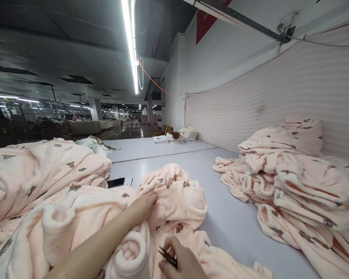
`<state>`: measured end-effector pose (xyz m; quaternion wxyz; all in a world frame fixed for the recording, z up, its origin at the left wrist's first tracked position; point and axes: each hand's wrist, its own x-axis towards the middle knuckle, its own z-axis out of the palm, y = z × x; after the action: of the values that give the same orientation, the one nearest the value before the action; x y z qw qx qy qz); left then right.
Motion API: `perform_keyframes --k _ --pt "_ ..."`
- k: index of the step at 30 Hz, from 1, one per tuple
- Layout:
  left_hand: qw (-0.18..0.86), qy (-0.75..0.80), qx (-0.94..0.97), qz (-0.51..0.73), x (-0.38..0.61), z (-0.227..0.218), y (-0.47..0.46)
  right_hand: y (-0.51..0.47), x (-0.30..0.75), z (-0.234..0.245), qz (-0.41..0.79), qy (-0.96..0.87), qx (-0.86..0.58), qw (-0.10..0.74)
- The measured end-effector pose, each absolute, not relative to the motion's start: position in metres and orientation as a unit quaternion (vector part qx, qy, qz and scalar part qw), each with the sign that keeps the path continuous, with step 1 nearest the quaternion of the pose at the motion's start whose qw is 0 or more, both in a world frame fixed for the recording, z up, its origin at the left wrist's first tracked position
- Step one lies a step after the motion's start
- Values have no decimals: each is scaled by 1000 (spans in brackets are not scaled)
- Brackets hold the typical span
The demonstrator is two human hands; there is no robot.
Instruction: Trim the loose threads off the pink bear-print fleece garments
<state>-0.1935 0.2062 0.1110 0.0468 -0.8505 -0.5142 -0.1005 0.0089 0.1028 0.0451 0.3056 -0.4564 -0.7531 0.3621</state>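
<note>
- Pink fleece fills my view: a fleece garment (177, 201) printed with small brown figures lies crumpled on the grey tabletop (229, 221), right in front of me at the lower centre.
- My left hand (144, 205) rests on top of that garment, fingers bent over a fold. I cannot tell whether they pinch the cloth or only press on it.
- My right hand (182, 263) sits at the bottom edge, closed around dark thread snips (168, 256) whose tips point left, just above the fleece.
- A small white label (194, 185) shows on the garment's upper right part.
- To my left, a loose heap (46, 166) of the same pink fleece spills across the tabletop and runs into the garment under my hands.
- A dark phone (115, 182) lies on the tabletop at the heap's edge.
- To my right, well apart from my hands, a stack (302, 174) of folded pink pieces leans against a striped cloth backdrop (279, 97).
- Far down the tabletop sit smaller white bundles (177, 135).
</note>
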Motion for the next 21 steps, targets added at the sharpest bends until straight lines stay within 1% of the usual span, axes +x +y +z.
perform_keyframes --k 2,3,5,9,12,15,18,21 --pt "28 -501 -855 -130 -199 114 204 122 8 56 232 -790 -477 307" --pt "19 -497 -856 -140 -200 115 204 132 6 61 189 -797 -480 313" --pt "2 -489 -859 -155 -202 115 204 150 1 65 139 -799 -487 325" --pt "-29 -471 -865 -170 -203 113 205 178 -15 64 80 -810 -479 329" --pt "-38 -470 -864 -175 -203 111 205 190 -29 59 60 -819 -464 332" --pt "-38 -477 -861 -173 -202 110 207 198 -39 55 65 -809 -469 349" --pt "-27 -489 -857 -162 -203 110 208 202 -37 48 94 -784 -479 384" --pt "-11 -497 -858 -133 -202 109 204 199 -25 37 145 -735 -498 437"
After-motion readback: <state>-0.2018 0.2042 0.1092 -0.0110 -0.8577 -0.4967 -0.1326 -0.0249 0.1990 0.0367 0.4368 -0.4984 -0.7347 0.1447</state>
